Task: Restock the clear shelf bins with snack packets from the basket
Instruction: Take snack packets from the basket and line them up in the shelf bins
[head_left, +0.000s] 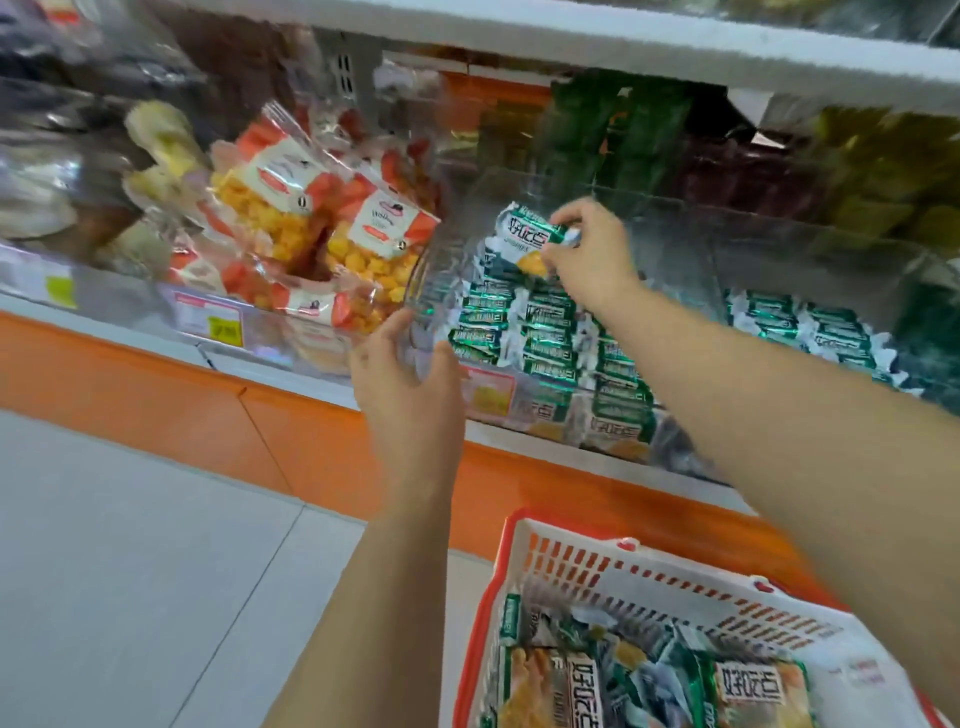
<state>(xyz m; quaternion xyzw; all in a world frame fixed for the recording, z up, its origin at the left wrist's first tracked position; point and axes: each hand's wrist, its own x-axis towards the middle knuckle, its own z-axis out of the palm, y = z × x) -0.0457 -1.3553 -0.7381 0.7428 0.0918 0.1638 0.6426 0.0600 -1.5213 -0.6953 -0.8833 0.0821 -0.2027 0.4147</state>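
My right hand (589, 254) pinches a green-and-white snack packet (527, 234) above the rows of matching packets (540, 332) in a clear shelf bin (493, 400). My left hand (410, 384) grips the bin's clear front left corner, thumb on one side and fingers on the other. Below at the right stands a white and orange basket (613, 577) with several more green packets (649, 680) lying in it.
Left of the bin sit bags of yellow puffed snacks (322, 234) with red-and-white labels. Another bin of green packets (810, 327) lies to the right. A white shelf board (571, 36) runs overhead. An orange plinth (208, 405) and pale floor tiles (130, 571) are below.
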